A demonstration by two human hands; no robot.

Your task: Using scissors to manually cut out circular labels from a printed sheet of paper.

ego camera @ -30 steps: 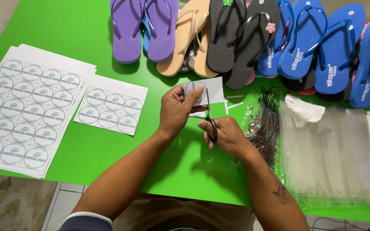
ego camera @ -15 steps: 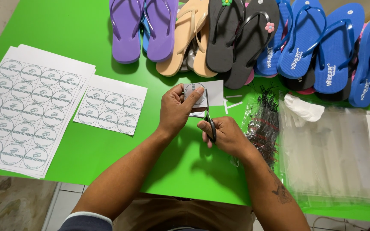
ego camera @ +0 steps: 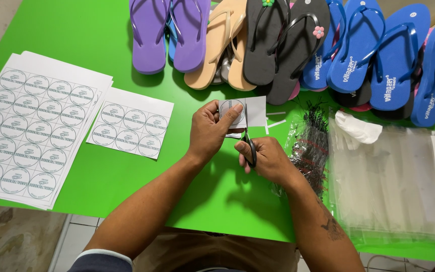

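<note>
Nearest me, my right hand (ego camera: 268, 160) grips black-handled scissors (ego camera: 249, 147), their blades mostly hidden behind paper. Just beyond, my left hand (ego camera: 208, 130) pinches a round-printed label piece (ego camera: 238, 112) above the green table (ego camera: 101, 176). Farther off, flip-flops (ego camera: 278, 45) run past the frame's edge.

Since the earlier pictures, the paper piece (ego camera: 235, 112) has been turned slightly in the left hand (ego camera: 208, 132), and the scissors (ego camera: 248, 146) have been advanced along the printed circle's edge.

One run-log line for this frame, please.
left hand: holds round-label paper piece | right hand: scissors cutting it | green table
</note>
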